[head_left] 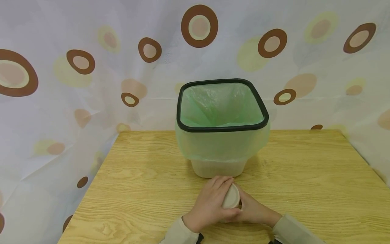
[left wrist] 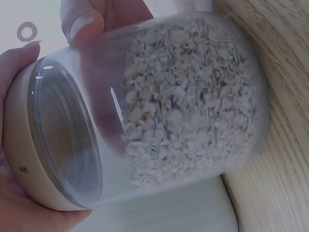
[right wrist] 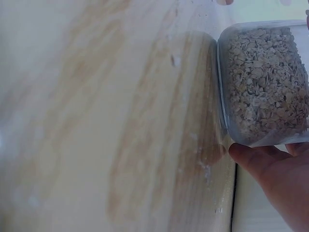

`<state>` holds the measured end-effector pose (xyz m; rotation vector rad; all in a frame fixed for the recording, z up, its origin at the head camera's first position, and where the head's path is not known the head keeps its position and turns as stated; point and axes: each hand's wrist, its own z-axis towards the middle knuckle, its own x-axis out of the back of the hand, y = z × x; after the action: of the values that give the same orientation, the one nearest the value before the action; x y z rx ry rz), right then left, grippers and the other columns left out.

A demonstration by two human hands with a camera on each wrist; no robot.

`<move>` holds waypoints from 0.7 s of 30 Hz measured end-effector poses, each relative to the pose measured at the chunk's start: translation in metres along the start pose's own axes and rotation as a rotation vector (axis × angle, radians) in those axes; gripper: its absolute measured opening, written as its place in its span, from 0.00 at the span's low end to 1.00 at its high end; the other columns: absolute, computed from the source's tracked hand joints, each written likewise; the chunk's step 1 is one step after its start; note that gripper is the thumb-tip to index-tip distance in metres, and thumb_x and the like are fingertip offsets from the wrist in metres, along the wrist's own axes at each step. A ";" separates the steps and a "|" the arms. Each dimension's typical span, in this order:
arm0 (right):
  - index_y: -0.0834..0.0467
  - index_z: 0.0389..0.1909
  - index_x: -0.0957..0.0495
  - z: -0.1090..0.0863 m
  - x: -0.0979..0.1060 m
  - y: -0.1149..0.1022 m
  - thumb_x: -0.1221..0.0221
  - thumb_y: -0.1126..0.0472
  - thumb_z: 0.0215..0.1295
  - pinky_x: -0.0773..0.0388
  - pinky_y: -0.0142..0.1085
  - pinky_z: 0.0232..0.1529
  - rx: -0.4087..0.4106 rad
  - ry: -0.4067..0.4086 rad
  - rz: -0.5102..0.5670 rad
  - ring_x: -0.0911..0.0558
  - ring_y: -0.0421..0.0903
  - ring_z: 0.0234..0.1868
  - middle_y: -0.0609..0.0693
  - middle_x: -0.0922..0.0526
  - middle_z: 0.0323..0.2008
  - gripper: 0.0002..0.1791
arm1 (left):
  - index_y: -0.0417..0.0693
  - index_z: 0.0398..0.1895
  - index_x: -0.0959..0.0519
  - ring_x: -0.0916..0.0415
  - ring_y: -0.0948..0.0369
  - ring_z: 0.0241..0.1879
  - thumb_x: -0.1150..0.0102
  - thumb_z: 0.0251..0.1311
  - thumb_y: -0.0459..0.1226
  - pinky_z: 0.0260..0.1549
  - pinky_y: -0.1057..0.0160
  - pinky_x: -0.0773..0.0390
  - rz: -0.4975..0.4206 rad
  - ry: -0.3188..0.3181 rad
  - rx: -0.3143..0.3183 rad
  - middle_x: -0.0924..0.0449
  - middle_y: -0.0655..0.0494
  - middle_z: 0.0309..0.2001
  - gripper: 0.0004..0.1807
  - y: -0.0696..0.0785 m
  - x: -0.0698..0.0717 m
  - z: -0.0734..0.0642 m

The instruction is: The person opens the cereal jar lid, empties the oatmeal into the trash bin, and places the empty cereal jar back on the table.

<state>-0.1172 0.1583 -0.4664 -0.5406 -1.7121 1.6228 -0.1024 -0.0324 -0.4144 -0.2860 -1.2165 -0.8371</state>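
Observation:
A clear jar partly filled with oat flakes stands close against the tabletop; whether its base fully rests there I cannot tell. Its round beige lid faces up in the head view. My left hand grips the lid, fingers on the far side and thumb on the near side. Around the jar's clear body curls my right hand, partly hidden behind the left in the head view. The right wrist view shows the right hand's fingers against the lower part of the jar.
Just beyond the hands stands a pale bin with a black rim and a green liner bag. The wooden table reaches back to a sheet with a circle pattern, which also hangs at both sides.

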 end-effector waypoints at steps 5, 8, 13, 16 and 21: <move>0.68 0.74 0.64 0.001 0.000 -0.001 0.31 0.63 0.57 0.29 0.31 0.55 -0.002 0.008 -0.015 0.31 0.32 0.59 0.73 0.49 0.69 0.57 | 0.39 0.62 0.26 0.30 0.57 0.58 0.36 0.54 0.59 0.61 0.61 0.35 0.008 0.020 0.011 0.26 0.52 0.59 0.40 0.002 -0.001 0.000; 0.68 0.74 0.63 0.001 0.000 -0.001 0.31 0.62 0.57 0.29 0.31 0.56 -0.011 0.014 -0.037 0.31 0.35 0.60 0.73 0.49 0.69 0.57 | 0.38 0.61 0.26 0.30 0.57 0.57 0.35 0.53 0.59 0.61 0.61 0.34 0.017 0.041 0.014 0.25 0.51 0.58 0.40 0.003 -0.001 -0.001; 0.69 0.74 0.63 0.000 -0.001 -0.001 0.30 0.60 0.56 0.32 0.30 0.57 -0.020 0.027 -0.089 0.33 0.54 0.64 0.73 0.48 0.69 0.58 | 0.38 0.60 0.26 0.29 0.58 0.56 0.35 0.52 0.59 0.60 0.61 0.33 0.033 0.070 0.039 0.25 0.51 0.56 0.41 0.006 -0.003 -0.002; 0.69 0.74 0.63 0.001 -0.001 -0.001 0.30 0.60 0.55 0.33 0.29 0.57 -0.016 0.036 -0.113 0.35 0.62 0.64 0.73 0.47 0.69 0.59 | 0.38 0.60 0.26 0.29 0.57 0.56 0.35 0.52 0.59 0.59 0.61 0.33 0.043 0.087 0.061 0.25 0.51 0.56 0.41 0.008 -0.005 -0.002; 0.69 0.74 0.62 0.002 -0.001 0.001 0.29 0.59 0.54 0.33 0.29 0.57 -0.007 0.049 -0.117 0.36 0.66 0.63 0.73 0.46 0.68 0.59 | 0.38 0.59 0.24 0.29 0.58 0.54 0.34 0.50 0.60 0.58 0.60 0.31 0.081 0.128 0.084 0.24 0.52 0.55 0.41 0.011 -0.007 -0.002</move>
<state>-0.1176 0.1563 -0.4677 -0.4706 -1.6818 1.5099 -0.0941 -0.0235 -0.4190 -0.2087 -1.1103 -0.7215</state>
